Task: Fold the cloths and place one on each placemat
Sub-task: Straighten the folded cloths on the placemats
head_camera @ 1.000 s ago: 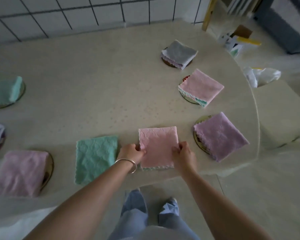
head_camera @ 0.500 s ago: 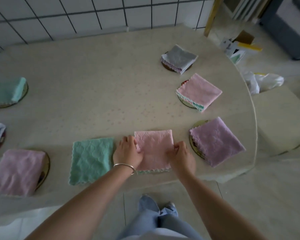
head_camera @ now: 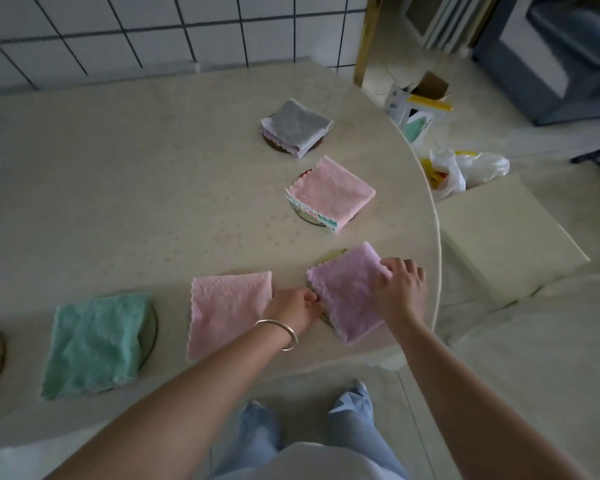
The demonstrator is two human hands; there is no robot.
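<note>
Lilac cloth (head_camera: 347, 289), fluffy folded square with scalloped hem, pinched at opposite edges by left (head_camera: 293, 308) and right hands (head_camera: 400, 292).

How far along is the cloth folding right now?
Done: the grey cloth and far pink cloth sit folded on placemats. In hand: both hands, left hand and right hand, grip the purple cloth. Left: the near pink cloth lies on bare table.
</note>
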